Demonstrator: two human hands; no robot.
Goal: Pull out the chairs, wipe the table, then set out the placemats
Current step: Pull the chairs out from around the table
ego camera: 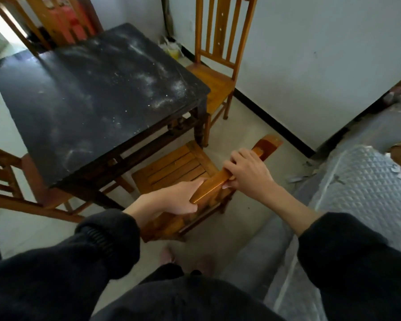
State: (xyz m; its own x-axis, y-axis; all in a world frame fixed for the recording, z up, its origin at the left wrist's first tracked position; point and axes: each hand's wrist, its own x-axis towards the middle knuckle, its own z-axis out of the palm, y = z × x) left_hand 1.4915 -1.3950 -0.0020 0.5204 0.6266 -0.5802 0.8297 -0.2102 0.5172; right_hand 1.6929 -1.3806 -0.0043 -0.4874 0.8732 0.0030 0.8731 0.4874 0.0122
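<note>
Both hands grip the top rail of the near chair (176, 167): left hand (174, 200) wrapped round the rail's near end, thumb underneath; right hand (245, 170) curled over it further along, fingers closed on the wood. Chair seat is partly under the black surface (90, 93), w/ white dust smeared across the top. Another chair (215, 72) by the wall at the far right side, 2 more at the far and left edges. Quilted bed (368, 181) at right.
</note>
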